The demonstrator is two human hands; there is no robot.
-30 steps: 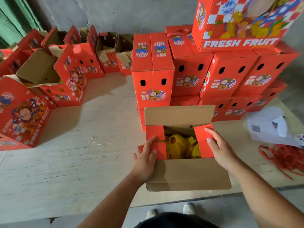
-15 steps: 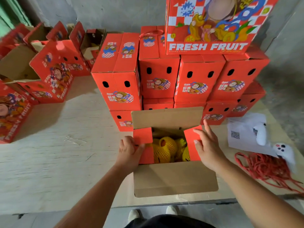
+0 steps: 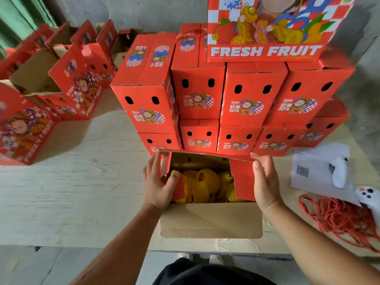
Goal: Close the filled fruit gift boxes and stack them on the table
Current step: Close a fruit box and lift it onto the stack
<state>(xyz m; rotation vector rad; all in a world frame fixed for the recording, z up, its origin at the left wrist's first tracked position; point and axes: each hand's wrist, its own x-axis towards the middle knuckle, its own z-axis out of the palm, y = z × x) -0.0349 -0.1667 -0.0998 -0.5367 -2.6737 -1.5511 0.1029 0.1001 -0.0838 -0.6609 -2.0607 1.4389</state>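
An open red fruit box sits at the table's front edge, its brown near flap (image 3: 211, 221) folded out toward me. Fruits in yellow foam nets (image 3: 203, 182) fill it. My left hand (image 3: 157, 184) pinches the left side flap, thumb inside and fingers outside. My right hand (image 3: 265, 182) lies flat with straight fingers against the outside of the red right side flap (image 3: 242, 182). Just behind stands the stack of closed red boxes (image 3: 197, 93), two layers high. A large "FRESH FRUIT" box (image 3: 265, 27) lies on top of it.
Several open red boxes (image 3: 37, 79) stand along the left and back of the wooden table (image 3: 72, 192). To the right lie a white paper with a QR code (image 3: 316, 171), a tangle of red cord (image 3: 339, 219) and a white controller (image 3: 370, 196).
Both hands moved from the tops of the side flaps to their outer sides, and the flaps now stand more upright. The view has come closer to the stack.
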